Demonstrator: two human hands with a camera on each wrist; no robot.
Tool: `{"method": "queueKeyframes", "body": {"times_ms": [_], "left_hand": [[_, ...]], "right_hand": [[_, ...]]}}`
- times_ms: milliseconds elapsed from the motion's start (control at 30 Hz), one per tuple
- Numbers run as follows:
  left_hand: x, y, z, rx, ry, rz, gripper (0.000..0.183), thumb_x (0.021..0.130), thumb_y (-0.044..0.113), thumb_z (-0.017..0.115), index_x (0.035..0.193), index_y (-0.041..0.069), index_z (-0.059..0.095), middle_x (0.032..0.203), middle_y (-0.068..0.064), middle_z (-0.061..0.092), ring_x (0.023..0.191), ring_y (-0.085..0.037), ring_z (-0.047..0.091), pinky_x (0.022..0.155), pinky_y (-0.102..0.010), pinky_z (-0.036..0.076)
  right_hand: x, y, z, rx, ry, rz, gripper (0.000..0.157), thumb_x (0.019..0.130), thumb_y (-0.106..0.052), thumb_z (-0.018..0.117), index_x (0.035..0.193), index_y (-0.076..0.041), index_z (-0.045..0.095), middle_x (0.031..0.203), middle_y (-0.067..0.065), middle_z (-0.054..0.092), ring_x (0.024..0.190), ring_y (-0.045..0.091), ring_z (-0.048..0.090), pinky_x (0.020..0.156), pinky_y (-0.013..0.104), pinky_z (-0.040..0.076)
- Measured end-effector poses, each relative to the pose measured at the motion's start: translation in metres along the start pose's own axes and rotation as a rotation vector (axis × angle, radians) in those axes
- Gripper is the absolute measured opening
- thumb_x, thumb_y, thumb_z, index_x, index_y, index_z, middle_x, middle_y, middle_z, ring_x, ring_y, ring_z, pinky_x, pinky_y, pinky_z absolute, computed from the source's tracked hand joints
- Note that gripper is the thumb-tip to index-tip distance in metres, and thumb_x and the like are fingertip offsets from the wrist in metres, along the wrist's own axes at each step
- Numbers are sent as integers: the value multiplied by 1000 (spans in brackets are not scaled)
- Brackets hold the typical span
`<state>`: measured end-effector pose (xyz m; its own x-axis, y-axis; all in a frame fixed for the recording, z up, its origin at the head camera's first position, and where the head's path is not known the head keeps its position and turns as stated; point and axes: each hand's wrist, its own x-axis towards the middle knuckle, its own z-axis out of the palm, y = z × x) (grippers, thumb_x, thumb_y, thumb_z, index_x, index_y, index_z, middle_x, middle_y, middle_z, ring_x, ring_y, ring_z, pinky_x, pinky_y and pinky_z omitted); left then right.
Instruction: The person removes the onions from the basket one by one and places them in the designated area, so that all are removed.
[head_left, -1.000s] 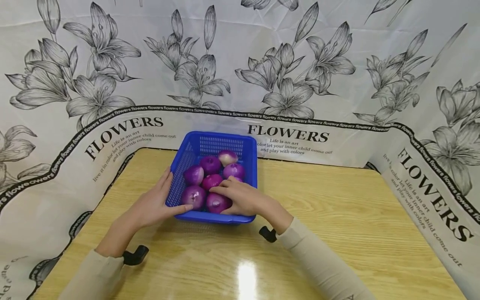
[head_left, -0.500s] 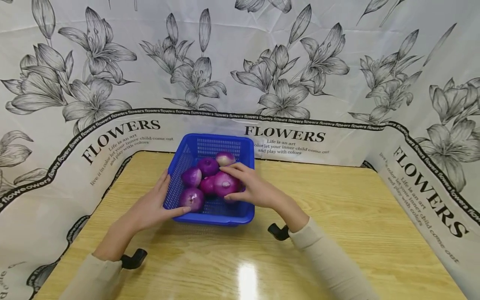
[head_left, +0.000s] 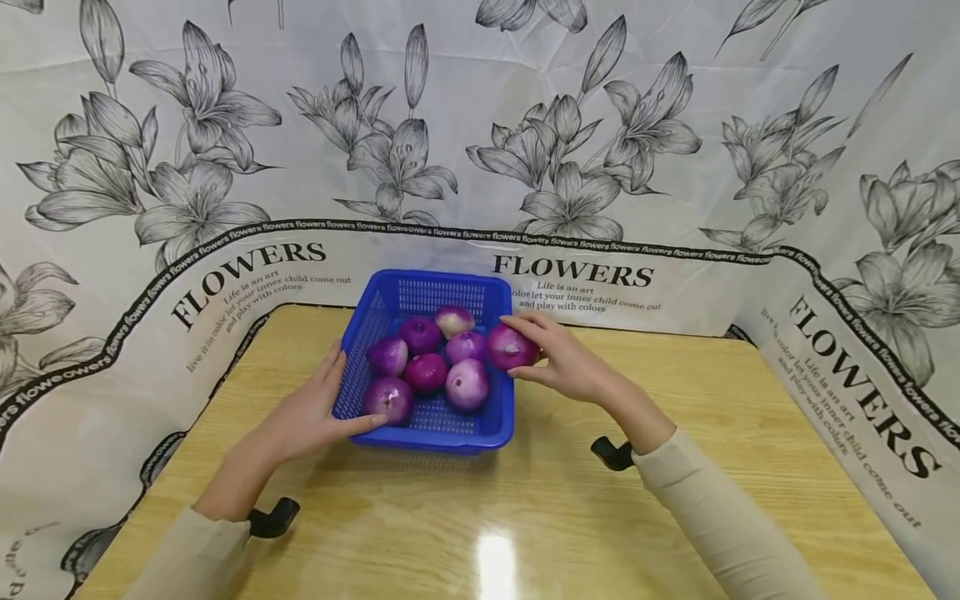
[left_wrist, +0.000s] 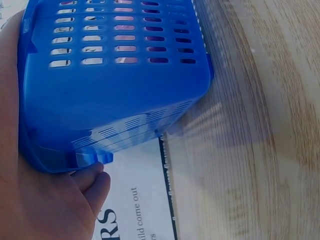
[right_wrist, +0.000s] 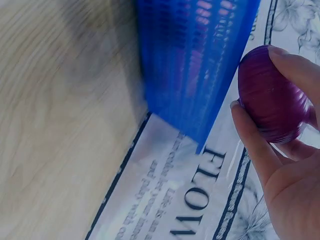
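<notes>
A blue plastic basket (head_left: 491, 429) with slotted walls stands on the table, several purple onions (head_left: 425, 373) lying inside it. My left hand (head_left: 303, 417) holds the basket's near left corner, its thumb over the rim and its fingers along the outer left wall. In the left wrist view, fingertips (left_wrist: 97, 187) show under the rim of the basket (left_wrist: 115, 95). My right hand (head_left: 562, 358) grips another purple onion (head_left: 513, 347) between thumb and fingers, at the basket's right rim. The right wrist view shows this onion (right_wrist: 270, 95) raised outside the basket wall.
A wooden table (head_left: 675, 467) extends right and forward of the basket. Behind it rises a white cloth (head_left: 450, 242) printed with flowers and lettering. Black wrist mounts (head_left: 273, 518) sit at both wrists.
My right hand has lifted an onion from the basket's near right part and carried it right to the rim. Two onions on that side are now uncovered. My left hand stays at the corner.
</notes>
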<state>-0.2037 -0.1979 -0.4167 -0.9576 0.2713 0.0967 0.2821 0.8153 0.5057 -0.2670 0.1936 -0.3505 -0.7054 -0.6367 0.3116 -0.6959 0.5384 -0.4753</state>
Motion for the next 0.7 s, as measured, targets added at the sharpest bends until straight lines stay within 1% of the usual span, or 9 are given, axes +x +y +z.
{"method": "queueKeyframes", "body": {"times_ms": [100,267,433,567,700], "left_hand": [[-1,-1,1,-1,0,-7,129,81,82,63,165,8,-3,172,-7,-9,150,-50,24,113,-68,31],[-3,-2,0,5,-6,-9,129,81,81,63,165,9,-4,172,-7,-9,149,-51,25,112,-68,32],[-4,-3,-1,5,-3,-13,129,82,81,63,165,8,-4,172,-8,-10,149,-51,24,113,-68,32],[-4,-2,1,7,-1,-8,130,81,81,63,164,5,-1,172,-10,-7,149,-51,24,113,-68,32],[-2,-1,1,10,2,-3,130,80,82,63,164,6,-1,172,-9,-7,150,-50,24,113,-68,32]], "right_hand": [[-4,9,-3,-10,11,22,75,87,-9,82,153,-3,45,150,21,45,125,34,54,86,35,60],[-6,20,-7,-7,9,51,80,88,-8,82,157,-10,41,144,20,47,120,32,57,86,36,60],[-4,32,-7,-25,5,63,82,88,-6,81,159,-16,40,145,20,46,122,34,56,88,38,59],[-7,49,-5,-74,17,102,79,88,-9,82,156,-10,43,142,23,48,121,37,56,91,45,57],[-7,70,-2,-114,48,137,76,87,-10,83,152,-2,46,138,26,51,120,41,56,97,52,52]]}}
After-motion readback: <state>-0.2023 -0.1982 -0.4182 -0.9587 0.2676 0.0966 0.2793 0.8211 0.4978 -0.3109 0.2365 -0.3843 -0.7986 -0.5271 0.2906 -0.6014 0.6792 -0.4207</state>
